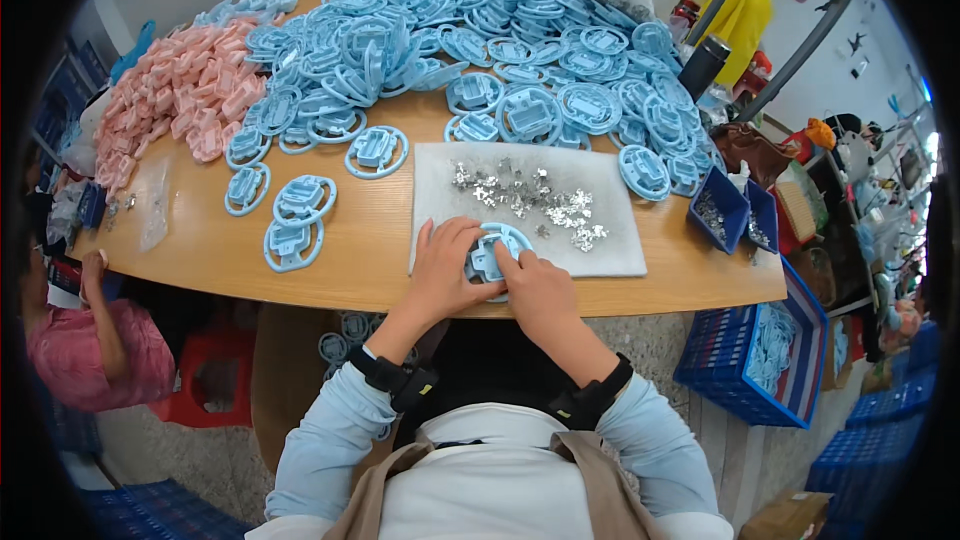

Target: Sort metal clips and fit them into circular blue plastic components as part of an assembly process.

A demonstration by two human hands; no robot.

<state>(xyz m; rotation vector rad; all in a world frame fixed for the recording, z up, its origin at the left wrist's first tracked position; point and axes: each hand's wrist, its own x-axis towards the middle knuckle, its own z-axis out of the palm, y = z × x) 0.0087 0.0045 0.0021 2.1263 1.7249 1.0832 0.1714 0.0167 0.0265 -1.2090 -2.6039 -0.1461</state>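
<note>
- Left hand [447,265] curls round the left rim of a blue ring part [492,256], fingers closed on it.
- Right hand [533,282] lies at 5 o'clock of the part, fingers pressed together on its lower right edge; both hands touch it, neither nearer.
- The part lies flat at the near edge of a white mat [610,240], its inner block running roughly 12 to 6 o'clock.
- At 1 o'clock of the part, near on the mat, a scatter of metal clips [530,195].
- At 9 to 10 o'clock, loose blue parts [294,225] on the desk [370,255].
- Far, at 12 o'clock, a big blue heap [520,50]; at 10 o'clock a pink heap [180,90].
</note>
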